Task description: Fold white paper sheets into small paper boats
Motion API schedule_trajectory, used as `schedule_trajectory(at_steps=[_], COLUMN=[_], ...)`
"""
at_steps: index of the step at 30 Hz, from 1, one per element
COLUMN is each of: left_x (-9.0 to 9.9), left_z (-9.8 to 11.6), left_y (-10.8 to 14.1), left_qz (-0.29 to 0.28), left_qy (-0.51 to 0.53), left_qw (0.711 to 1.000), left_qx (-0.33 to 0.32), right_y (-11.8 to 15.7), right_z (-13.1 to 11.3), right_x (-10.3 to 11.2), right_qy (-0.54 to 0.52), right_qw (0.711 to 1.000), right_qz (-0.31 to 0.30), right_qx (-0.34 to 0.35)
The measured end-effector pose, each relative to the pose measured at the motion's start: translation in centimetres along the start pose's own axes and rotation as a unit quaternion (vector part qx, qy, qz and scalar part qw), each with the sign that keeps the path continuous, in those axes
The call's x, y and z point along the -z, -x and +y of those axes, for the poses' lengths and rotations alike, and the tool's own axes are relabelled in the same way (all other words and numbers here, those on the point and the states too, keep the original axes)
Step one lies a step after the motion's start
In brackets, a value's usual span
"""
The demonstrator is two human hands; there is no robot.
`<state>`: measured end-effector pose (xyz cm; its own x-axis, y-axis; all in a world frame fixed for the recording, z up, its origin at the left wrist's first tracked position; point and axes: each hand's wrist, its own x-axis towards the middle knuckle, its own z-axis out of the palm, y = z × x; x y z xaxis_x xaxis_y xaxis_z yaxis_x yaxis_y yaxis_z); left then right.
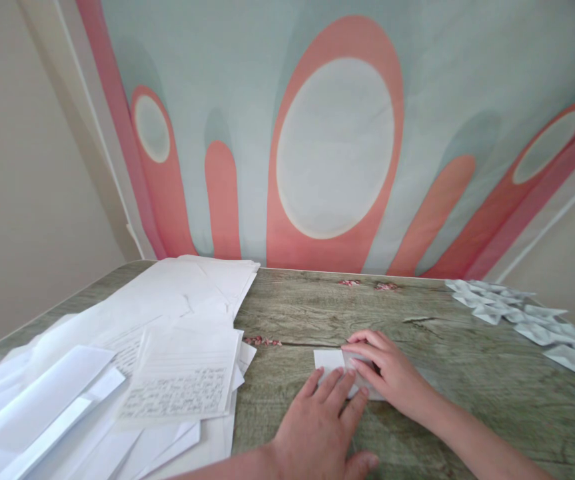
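Note:
A small white piece of paper [328,359] lies on the wooden table near its front, with a crease or overlapping layer down its middle. My left hand [320,417] rests flat on its near left part, fingers stretched and a little apart, pressing it to the table. From the right, my right hand [394,373] has bent fingers and thumb closed at the paper's upper right part. Both hands cover much of the sheet, so its full shape is hidden.
Loose white sheets [167,293] and folded papers [47,400] pile up at the left, with handwritten pages [180,380] on top. Several small folded paper pieces [522,313] stand in rows at the right. Behind the wood-patterned tabletop [297,300] hangs a coral and grey-green backdrop [252,100].

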<state>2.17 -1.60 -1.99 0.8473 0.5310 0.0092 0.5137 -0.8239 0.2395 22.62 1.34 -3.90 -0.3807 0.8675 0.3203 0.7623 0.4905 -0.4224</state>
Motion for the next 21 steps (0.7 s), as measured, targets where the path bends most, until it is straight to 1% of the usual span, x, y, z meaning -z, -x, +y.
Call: schedule_trajectory(at_steps=[6, 9, 14, 17, 21], left_x=[0.0, 0.0, 0.3, 0.5, 0.5], left_z=[0.0, 0.0, 0.2, 0.3, 0.3], left_y=[0.0, 0.0, -0.1, -0.1, -0.2], left_qz=[0.0, -0.005, -0.015, -0.021, -0.013], left_qy=[0.001, -0.006, -0.015, -0.016, -0.016], left_qw=[1.0, 1.0, 1.0, 1.0, 1.0], left_qx=[0.001, 0.001, 0.007, 0.01, 0.01], right_y=[0.1, 0.1, 0.1, 0.1, 0.2], right_z=[-0.1, -0.1, -0.8, -1.1, -1.2], right_x=[0.0, 0.3, 0.9, 1.0, 0.9], right_qy=[0.024, 0.075, 0.171, 0.201, 0.213], right_qw=[1.0, 0.996, 0.98, 0.974, 0.971], right_qz=[-0.01, -0.028, -0.076, -0.079, -0.081], right_qx=[0.005, 0.026, 0.067, 0.071, 0.067])
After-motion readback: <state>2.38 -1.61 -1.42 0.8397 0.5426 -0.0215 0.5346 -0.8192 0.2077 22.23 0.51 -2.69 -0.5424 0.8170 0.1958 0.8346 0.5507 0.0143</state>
